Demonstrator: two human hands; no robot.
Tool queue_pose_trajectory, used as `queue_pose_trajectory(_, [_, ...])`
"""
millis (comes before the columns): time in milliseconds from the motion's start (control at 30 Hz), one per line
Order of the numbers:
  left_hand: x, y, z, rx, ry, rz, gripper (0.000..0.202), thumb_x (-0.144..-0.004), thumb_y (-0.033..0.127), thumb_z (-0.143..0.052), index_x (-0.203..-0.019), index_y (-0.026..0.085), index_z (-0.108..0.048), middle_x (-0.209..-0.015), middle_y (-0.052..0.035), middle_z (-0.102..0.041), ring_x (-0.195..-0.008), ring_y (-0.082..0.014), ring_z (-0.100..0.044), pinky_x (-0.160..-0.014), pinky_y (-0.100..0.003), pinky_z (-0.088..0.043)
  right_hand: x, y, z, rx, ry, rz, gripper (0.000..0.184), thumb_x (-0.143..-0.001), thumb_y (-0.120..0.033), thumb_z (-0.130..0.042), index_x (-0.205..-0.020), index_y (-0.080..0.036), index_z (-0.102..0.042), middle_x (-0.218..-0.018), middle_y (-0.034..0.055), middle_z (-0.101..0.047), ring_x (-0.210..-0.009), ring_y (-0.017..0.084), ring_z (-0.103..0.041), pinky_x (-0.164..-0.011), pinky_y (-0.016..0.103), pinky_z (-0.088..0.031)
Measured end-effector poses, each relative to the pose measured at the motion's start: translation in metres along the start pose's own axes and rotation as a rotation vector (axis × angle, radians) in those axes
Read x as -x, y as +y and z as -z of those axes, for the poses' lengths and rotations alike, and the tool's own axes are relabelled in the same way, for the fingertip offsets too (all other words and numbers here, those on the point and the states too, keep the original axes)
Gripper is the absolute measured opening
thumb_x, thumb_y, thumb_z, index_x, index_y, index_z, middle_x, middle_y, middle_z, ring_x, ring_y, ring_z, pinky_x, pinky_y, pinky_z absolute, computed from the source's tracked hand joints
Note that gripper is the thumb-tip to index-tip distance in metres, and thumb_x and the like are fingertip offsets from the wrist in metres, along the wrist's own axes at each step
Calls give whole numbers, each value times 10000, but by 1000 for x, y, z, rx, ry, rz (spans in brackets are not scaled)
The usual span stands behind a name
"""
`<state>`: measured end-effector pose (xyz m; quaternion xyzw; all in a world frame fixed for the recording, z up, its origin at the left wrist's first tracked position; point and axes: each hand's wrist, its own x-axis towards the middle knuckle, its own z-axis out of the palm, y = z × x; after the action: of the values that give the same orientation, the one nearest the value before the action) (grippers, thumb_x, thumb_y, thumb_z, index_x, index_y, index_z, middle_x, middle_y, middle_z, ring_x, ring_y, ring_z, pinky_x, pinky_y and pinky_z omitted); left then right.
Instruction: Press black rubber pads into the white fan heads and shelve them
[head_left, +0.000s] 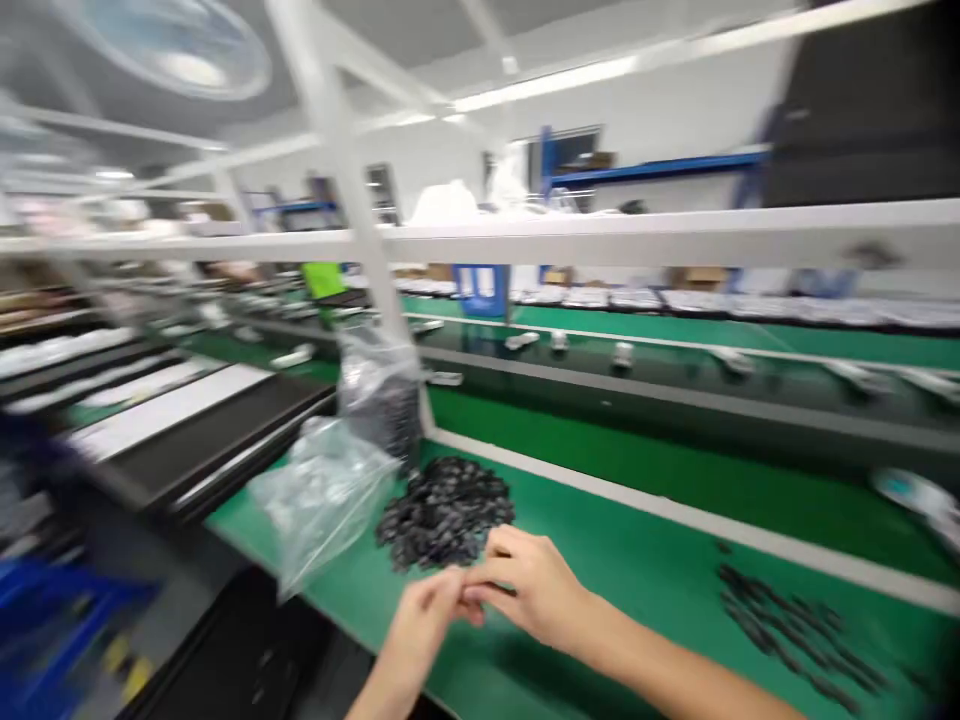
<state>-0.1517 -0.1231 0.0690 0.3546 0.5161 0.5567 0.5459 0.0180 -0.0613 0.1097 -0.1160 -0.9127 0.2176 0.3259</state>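
Note:
My left hand [429,618] and my right hand [529,588] meet over the front of the green table, fingertips pinched together. Whatever they pinch is too small or hidden to make out. Just beyond them lies a heap of small black parts [448,508]. To the left of the heap is a clear plastic bag [322,490], and behind it stands another plastic bag with dark contents [381,395]. Several long, thin black pieces [795,625] lie on the table to the right of my right hand.
A white ledge [600,500] runs along the table's far side, with a dark conveyor belt [675,395] past it carrying white items. A white post [367,200] rises behind the bags. Black trays [217,430] stand at left, and a blue object [67,620] sits below.

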Motion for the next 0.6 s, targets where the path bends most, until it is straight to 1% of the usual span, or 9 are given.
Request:
queue_pose_trajectory(67, [40, -1, 25, 90, 137, -29, 484, -922, 595, -749, -961, 112, -773, -856, -107, -740, -771, -215, -704, -730, -355, -604, -16, -7, -16, -45, -54, 70, 233, -1084, -391, -601, -1060, -294, -812, -825, 22, -625, -732, 161, -578, -621, 276, -403])
queue_pose_trajectory(133, [73, -4, 36, 181, 218, -53, 511, -863, 628, -793, -882, 118, -792, -802, -103, -718, -741, -212, -683, -722, -350, -588, -28, -14, -31, -90, -117, 142, 244, -1099, -359, -568, -1091, -292, -803, -837, 29, -609, -744, 169, -567, -630, 285, -406])
queue_pose_trajectory(233, [108, -9, 44, 295, 260, -79, 499, -828, 619, -826, -843, 121, -812, -783, -96, -687, -727, -198, -657, -722, -337, -572, -44, -23, -51, -123, -206, 254, 241, -1109, -307, -537, -1132, -281, -776, -872, 44, -624, -771, 184, -571, -648, 299, -425])
queue_pose_trajectory(300, [122, -9, 51, 313, 251, -91, 473, -877, 597, -789, -898, 126, -827, -803, -102, -689, -753, -205, -666, -742, -341, -572, -55, -28, -64, -133, -248, 310, 227, -1108, -279, -528, -1118, -267, -754, -867, 44, -638, -769, 191, -578, -650, 306, -435])
queue_pose_trajectory(367, [130, -7, 62, 232, 261, -121, 460, -946, 585, -714, -956, 139, -827, -844, -109, -708, -792, -221, -689, -775, -356, -579, -68, -31, -77, -169, -294, 309, 213, -1109, -262, -516, -1086, -254, -728, -886, 44, -659, -800, 197, -609, -678, 310, -468])
queue_pose_trajectory(400, [131, -7, 69, 172, 289, -144, 456, -964, 582, -689, -968, 147, -824, -864, -108, -717, -808, -226, -699, -791, -359, -579, -76, -31, -83, -202, -313, 284, 207, -1110, -261, -509, -1072, -247, -712, -905, 47, -668, -817, 198, -628, -694, 310, -487])
queue_pose_trajectory(500, [125, -6, 98, 36, 457, -225, 463, -955, 602, -688, -967, 154, -808, -866, -86, -726, -795, -212, -701, -783, -332, -561, -106, -26, -96, -309, -315, 194, 212, -1118, -275, -482, -1061, -238, -683, -951, 59, -691, -833, 197, -680, -736, 312, -543])
queue_pose_trajectory(567, [117, -6, 124, 2, 573, -256, 505, -952, 638, -664, -986, 149, -789, -816, -65, -715, -746, -189, -682, -742, -308, -547, -138, -20, -94, -328, -266, 179, 213, -1113, -318, -504, -1066, -247, -700, -956, 66, -722, -834, 208, -713, -743, 325, -571])
queue_pose_trajectory(600, [114, -6, 140, -15, 624, -261, 526, -962, 651, -635, -990, 145, -776, -795, -57, -706, -718, -178, -672, -717, -301, -543, -158, -17, -88, -320, -234, 188, 204, -1098, -355, -545, -1057, -256, -719, -957, 69, -743, -846, 220, -730, -744, 333, -584])
